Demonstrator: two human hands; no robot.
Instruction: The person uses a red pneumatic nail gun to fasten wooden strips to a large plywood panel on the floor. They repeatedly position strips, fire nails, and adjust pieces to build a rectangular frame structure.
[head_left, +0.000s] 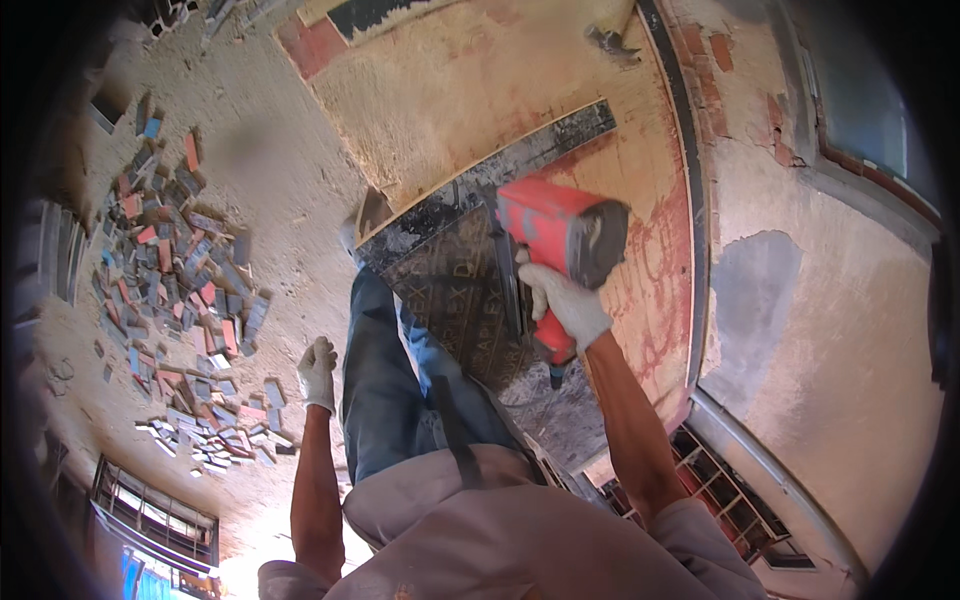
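In a white glove, my right hand (568,305) is wrapped round the handle of a red and black nail gun (545,222). Its long dark magazine lies beside the black-edged strip of a wooden panel (470,225), and a fitting shows at the handle's lower end. Under the gun is a dark printed plywood sheet (455,300). My left hand (318,372), also gloved, hangs out to the left beside my leg, its fingers curled closed. Whether anything is inside them is hidden. A hammer (612,42) lies on the tan plywood at the far end.
A heap of loose wood offcuts (190,270) covers the floor to the left. A patched plaster wall (800,330) with a window frame runs along the right. Barred windows (157,510) appear at the lower left and lower right.
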